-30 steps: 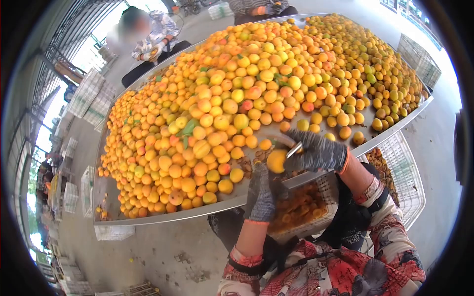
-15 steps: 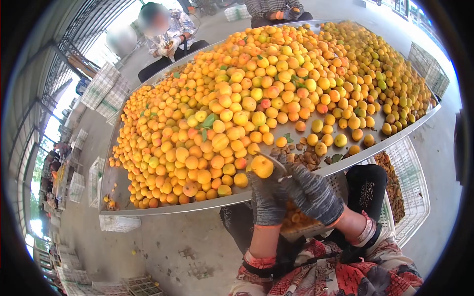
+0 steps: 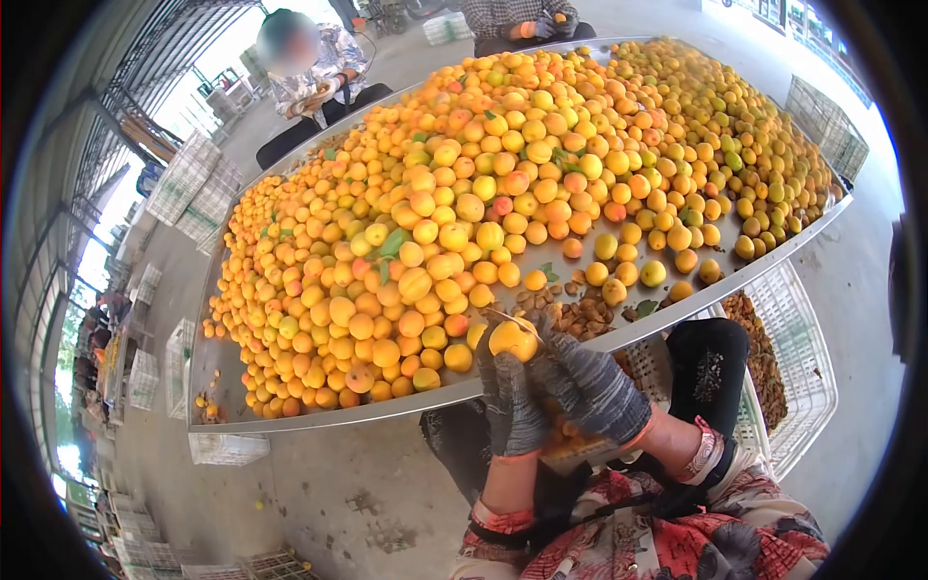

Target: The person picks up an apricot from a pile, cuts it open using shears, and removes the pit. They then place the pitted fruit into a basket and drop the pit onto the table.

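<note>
My left hand, in a grey knit glove with an orange cuff, grips a yellow-orange apricot at the table's near edge. My right hand, gloved alike, is closed close against the fruit's right side. A thin, light strip curves over the top of the apricot; what the right fingers hold is hidden, and I cannot tell what it is. Just beyond both hands, a large heap of apricots covers much of the metal table. Brown pits or scraps lie past my right hand.
Under the table edge, a white crate at my right holds brown pieces. Apricot pieces show below my hands. Across the table sit two people, one in a patterned jacket. Stacked crates stand at the left.
The apricot has stayed in my left hand and turned slightly, while my right hand has shifted a little lower and left beside it. The whole view has tilted slightly.
</note>
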Demonstrator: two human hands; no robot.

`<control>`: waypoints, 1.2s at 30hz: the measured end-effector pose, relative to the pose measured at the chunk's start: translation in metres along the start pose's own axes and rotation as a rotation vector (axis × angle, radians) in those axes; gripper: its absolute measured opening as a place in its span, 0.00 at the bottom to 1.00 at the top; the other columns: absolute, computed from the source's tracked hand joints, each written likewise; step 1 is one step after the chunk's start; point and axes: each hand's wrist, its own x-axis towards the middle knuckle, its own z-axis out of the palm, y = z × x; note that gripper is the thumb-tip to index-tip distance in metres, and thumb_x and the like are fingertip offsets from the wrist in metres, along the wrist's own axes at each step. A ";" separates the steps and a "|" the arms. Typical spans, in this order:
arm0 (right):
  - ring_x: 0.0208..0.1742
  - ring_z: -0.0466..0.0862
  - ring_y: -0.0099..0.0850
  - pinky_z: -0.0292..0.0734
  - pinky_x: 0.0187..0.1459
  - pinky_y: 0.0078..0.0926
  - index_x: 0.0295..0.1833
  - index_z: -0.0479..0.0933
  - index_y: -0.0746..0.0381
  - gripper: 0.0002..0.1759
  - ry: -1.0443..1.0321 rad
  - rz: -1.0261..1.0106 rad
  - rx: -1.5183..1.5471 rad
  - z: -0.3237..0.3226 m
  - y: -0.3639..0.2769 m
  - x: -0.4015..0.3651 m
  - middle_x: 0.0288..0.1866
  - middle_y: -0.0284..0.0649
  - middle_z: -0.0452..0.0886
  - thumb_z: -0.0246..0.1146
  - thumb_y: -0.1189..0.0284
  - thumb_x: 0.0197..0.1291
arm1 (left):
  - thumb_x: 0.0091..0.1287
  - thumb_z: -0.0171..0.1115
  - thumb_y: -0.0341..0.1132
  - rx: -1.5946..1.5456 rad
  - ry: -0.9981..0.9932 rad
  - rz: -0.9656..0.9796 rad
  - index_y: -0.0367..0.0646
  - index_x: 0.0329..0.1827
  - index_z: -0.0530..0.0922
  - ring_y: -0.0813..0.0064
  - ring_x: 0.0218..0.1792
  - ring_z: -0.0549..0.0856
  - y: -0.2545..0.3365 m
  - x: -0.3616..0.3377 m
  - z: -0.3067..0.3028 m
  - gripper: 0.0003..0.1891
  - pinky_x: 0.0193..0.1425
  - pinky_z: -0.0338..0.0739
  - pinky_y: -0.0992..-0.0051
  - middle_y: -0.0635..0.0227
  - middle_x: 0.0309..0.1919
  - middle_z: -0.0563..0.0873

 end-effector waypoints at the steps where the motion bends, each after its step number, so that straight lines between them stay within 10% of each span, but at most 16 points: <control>1: 0.50 0.76 0.45 0.69 0.52 0.35 0.58 0.65 0.69 0.24 -0.055 -0.046 0.009 -0.006 0.003 0.000 0.49 0.51 0.75 0.57 0.78 0.53 | 0.65 0.51 0.49 0.001 -0.003 -0.001 0.39 0.59 0.64 0.71 0.49 0.74 0.006 0.004 -0.006 0.26 0.52 0.71 0.72 0.64 0.51 0.73; 4: 0.51 0.76 0.44 0.70 0.54 0.36 0.52 0.71 0.71 0.22 -0.262 -0.176 -0.023 -0.028 0.029 -0.005 0.49 0.48 0.75 0.58 0.80 0.48 | 0.61 0.57 0.33 0.143 -0.204 -0.138 0.38 0.54 0.68 0.78 0.45 0.74 0.025 0.015 -0.030 0.18 0.52 0.70 0.78 0.68 0.44 0.76; 10: 0.47 0.78 0.44 0.74 0.49 0.35 0.49 0.73 0.70 0.20 -0.087 -0.578 -0.817 -0.020 0.008 0.009 0.47 0.48 0.76 0.59 0.81 0.46 | 0.63 0.57 0.43 0.071 0.052 -0.082 0.38 0.55 0.68 0.77 0.44 0.75 0.013 0.010 -0.007 0.22 0.48 0.71 0.79 0.67 0.46 0.75; 13: 0.46 0.78 0.42 0.73 0.47 0.35 0.48 0.72 0.70 0.18 0.170 -0.111 -0.071 0.014 0.001 -0.003 0.46 0.50 0.76 0.60 0.81 0.48 | 0.64 0.52 0.50 -0.392 0.054 -0.173 0.38 0.54 0.68 0.78 0.43 0.74 0.007 0.004 0.015 0.25 0.46 0.71 0.79 0.67 0.45 0.75; 18: 0.44 0.78 0.44 0.73 0.45 0.36 0.51 0.70 0.69 0.19 0.060 -0.149 -0.232 -0.009 0.020 -0.007 0.44 0.51 0.76 0.60 0.80 0.51 | 0.66 0.50 0.50 0.161 -0.041 -0.323 0.36 0.54 0.68 0.75 0.44 0.74 0.013 0.010 -0.007 0.25 0.49 0.71 0.75 0.65 0.46 0.75; 20: 0.46 0.77 0.46 0.72 0.46 0.35 0.53 0.68 0.69 0.21 -0.018 -0.140 -0.168 -0.016 0.025 -0.010 0.45 0.52 0.75 0.59 0.78 0.52 | 0.67 0.48 0.47 0.318 -0.061 -0.100 0.36 0.54 0.69 0.75 0.44 0.74 0.007 0.012 -0.016 0.23 0.50 0.70 0.75 0.65 0.45 0.76; 24: 0.46 0.77 0.47 0.72 0.46 0.35 0.56 0.66 0.69 0.23 -0.013 -0.407 -0.457 -0.011 0.025 -0.007 0.45 0.53 0.75 0.58 0.75 0.53 | 0.69 0.47 0.43 0.285 -0.013 0.086 0.35 0.53 0.69 0.77 0.45 0.74 0.004 0.014 -0.007 0.20 0.51 0.69 0.78 0.65 0.44 0.76; 29: 0.47 0.77 0.47 0.73 0.47 0.35 0.58 0.64 0.68 0.25 -0.036 0.037 -0.289 0.002 0.003 -0.011 0.46 0.52 0.75 0.57 0.75 0.53 | 0.68 0.48 0.37 -0.033 0.099 -0.264 0.35 0.52 0.70 0.78 0.46 0.74 0.006 0.004 0.006 0.16 0.51 0.69 0.79 0.66 0.45 0.77; 32: 0.48 0.77 0.46 0.72 0.48 0.35 0.59 0.63 0.68 0.26 -0.052 -0.063 -0.314 -0.009 -0.001 -0.009 0.48 0.51 0.75 0.58 0.76 0.52 | 0.67 0.50 0.35 0.479 -0.011 0.044 0.35 0.52 0.70 0.79 0.46 0.74 -0.004 0.011 -0.007 0.15 0.49 0.69 0.80 0.67 0.44 0.77; 36: 0.48 0.77 0.45 0.72 0.48 0.35 0.59 0.63 0.68 0.26 -0.050 -0.060 -0.146 -0.019 0.002 -0.008 0.49 0.51 0.74 0.58 0.76 0.52 | 0.65 0.53 0.35 0.056 -0.055 -0.186 0.36 0.53 0.69 0.80 0.45 0.74 0.006 0.016 -0.011 0.16 0.49 0.69 0.81 0.68 0.44 0.76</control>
